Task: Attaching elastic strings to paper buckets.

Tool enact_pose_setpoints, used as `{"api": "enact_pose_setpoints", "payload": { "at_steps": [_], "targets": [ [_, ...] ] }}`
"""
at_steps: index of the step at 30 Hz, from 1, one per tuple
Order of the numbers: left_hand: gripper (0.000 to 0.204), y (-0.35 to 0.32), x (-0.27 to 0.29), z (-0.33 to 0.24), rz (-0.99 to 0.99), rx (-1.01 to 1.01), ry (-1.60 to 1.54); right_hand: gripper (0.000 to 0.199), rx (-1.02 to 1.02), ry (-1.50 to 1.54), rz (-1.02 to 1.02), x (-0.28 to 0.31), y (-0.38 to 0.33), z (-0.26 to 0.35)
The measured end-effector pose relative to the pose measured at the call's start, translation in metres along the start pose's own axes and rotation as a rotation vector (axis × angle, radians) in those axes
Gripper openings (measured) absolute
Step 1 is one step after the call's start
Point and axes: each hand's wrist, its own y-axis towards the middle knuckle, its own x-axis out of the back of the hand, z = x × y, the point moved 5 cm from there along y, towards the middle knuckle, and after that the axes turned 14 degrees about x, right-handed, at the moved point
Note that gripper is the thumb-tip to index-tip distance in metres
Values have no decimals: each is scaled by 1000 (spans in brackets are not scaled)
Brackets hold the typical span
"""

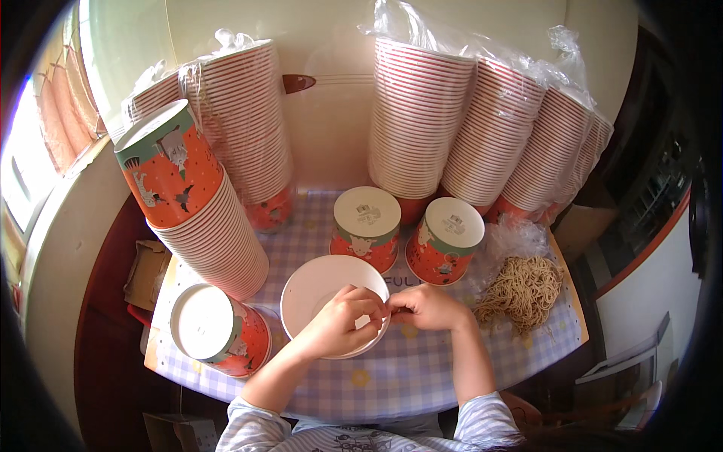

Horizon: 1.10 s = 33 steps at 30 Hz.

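Observation:
An open white-lined paper bucket (309, 297) stands mouth up at the front middle of the table. Over its opening, my left hand (348, 322) has its fingers pinched together near the right rim. My right hand (429, 307) is closed at the outside of that same rim, with its fingertips meeting those of the left. What lies between the fingertips is too small and hidden to make out. To the right of my right hand lies a tangled heap of thin beige cords (527, 290).
Upside-down orange-and-green buckets (367, 215), (446, 237) stand behind the open one, another bucket (226, 331) at front left. A leaning bucket stack (211, 233) rises at left. Tall plastic-wrapped stacks (418, 113) line the back of the checked tablecloth (316, 392).

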Motion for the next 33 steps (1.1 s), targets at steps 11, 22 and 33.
{"api": "enact_pose_setpoints", "payload": {
  "at_steps": [11, 22, 33],
  "targets": [
    [10, -5, -1, 8, 109, 302, -531, 15, 79, 23, 11, -6, 1, 6],
    [12, -5, 5, 20, -32, 146, 543, 20, 13, 11, 27, -10, 3, -1],
    [20, -10, -24, 18, -31, 50, 684, 20, 11, 11, 82, -12, 5, 2]
  ]
}}
